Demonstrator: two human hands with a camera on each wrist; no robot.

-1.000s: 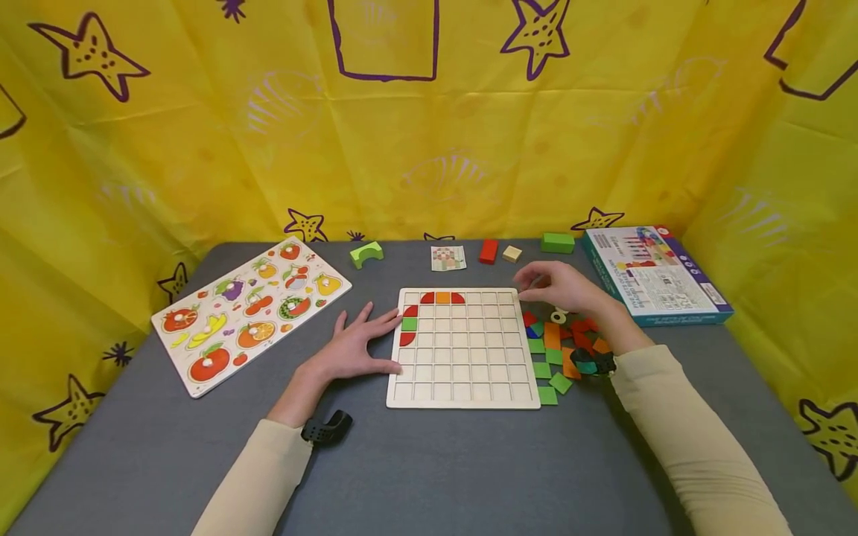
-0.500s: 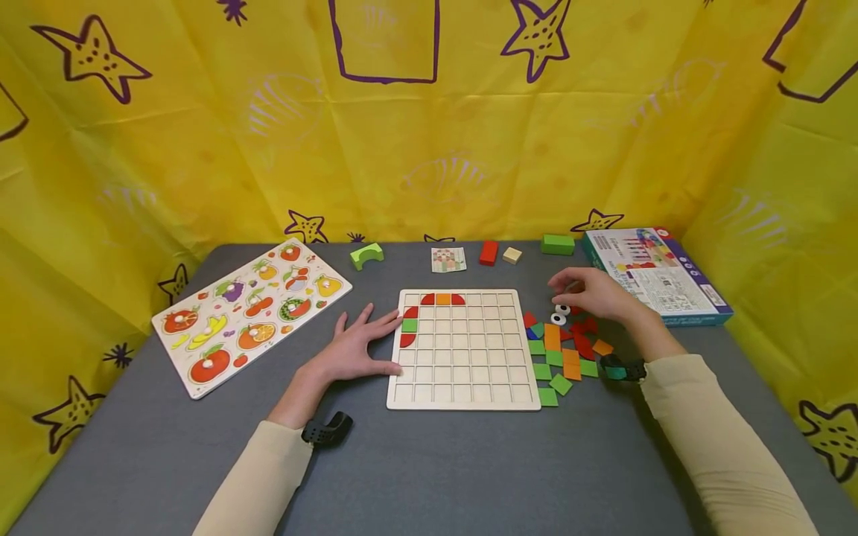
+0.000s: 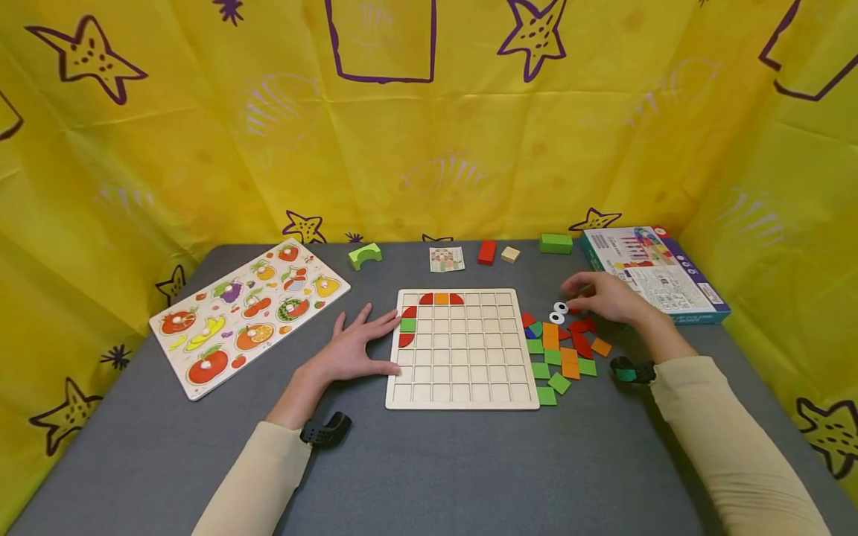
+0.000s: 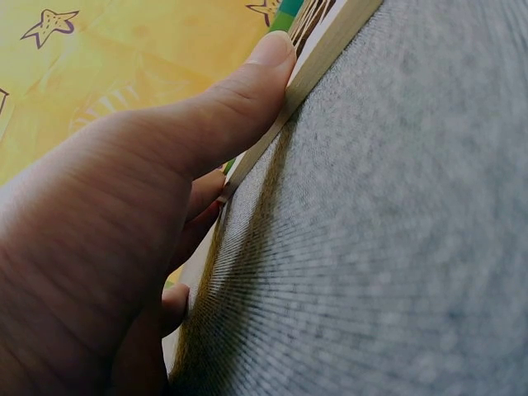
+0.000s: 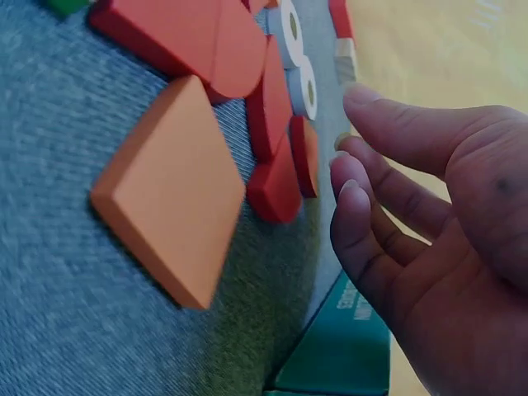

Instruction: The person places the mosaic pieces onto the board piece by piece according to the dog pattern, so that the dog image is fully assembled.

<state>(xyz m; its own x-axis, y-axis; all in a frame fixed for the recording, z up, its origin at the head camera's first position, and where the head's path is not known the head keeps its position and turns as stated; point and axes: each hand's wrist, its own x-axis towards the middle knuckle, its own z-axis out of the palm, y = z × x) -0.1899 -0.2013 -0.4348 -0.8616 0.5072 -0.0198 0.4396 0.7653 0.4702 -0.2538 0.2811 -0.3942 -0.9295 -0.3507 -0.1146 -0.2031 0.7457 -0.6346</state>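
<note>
A pale wooden grid board (image 3: 469, 357) lies at the middle of the table. In its upper left are several red quarter-round pieces (image 3: 407, 340), a green square (image 3: 408, 325) and an orange square (image 3: 442, 298). My left hand (image 3: 351, 350) rests with spread fingers along the board's left edge, thumb on its rim, as the left wrist view confirms. My right hand (image 3: 603, 295) hovers over the far side of the loose piece pile, fingers loosely bent and nothing between them. Near its fingertips are a red piece (image 5: 304, 157) and white rings (image 5: 304, 87); an orange square (image 5: 177, 194) lies closer to the camera.
Loose green, orange, red and blue pieces (image 3: 550, 335) lie right of the board. A fruit puzzle board (image 3: 221, 298) is at left, a game box (image 3: 657, 275) at back right. Behind stand a green arch (image 3: 365, 255), a picture card (image 3: 446, 259) and several blocks (image 3: 555, 243).
My right hand has moved right, from the board's upper right corner to above the far side of the loose pieces, uncovering the white rings. The left hand has stayed put.
</note>
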